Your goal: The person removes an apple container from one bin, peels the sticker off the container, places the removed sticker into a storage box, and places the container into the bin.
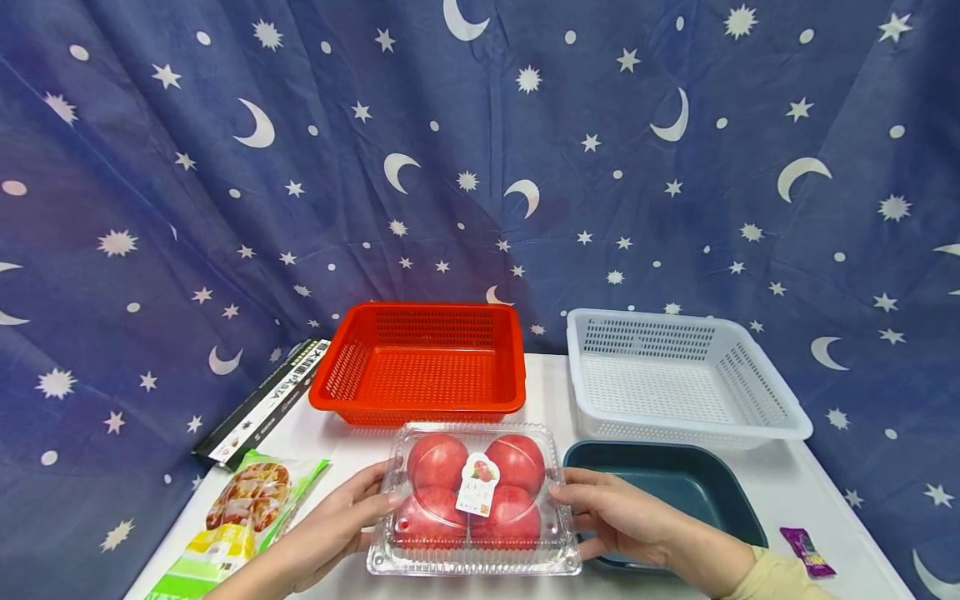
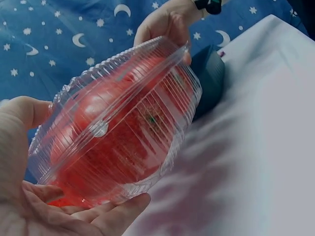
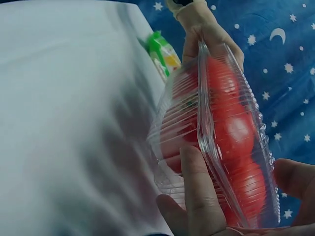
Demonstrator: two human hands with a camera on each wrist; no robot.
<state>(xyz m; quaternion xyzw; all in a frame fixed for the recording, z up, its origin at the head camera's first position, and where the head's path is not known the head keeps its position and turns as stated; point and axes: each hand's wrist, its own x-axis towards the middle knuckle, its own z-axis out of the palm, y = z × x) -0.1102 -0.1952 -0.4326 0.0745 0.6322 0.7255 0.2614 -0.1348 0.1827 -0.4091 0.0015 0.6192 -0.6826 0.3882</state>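
Observation:
A clear plastic clamshell box [image 1: 474, 560] holds several large red tomatoes [image 1: 437, 462] under a lid with a white label [image 1: 476, 485]. My left hand [image 1: 352, 517] grips its left side, thumb near the lid and fingers at the lower part. On the opposite side my right hand [image 1: 626, 517] grips it the same way. Both wrist views show the box [image 2: 110, 128] raised over the white table, a shadow below it. The ribbed wall and closed rim of the box [image 3: 170, 130] also show from the right wrist.
Behind the box stand a red basket [image 1: 427, 415] and a white basket [image 1: 690, 429]. A dark teal basin [image 1: 675, 462] sits under my right arm. A green-and-yellow food bag [image 1: 240, 508] and a black pasta box [image 1: 262, 400] lie left, a purple packet [image 1: 807, 552] right.

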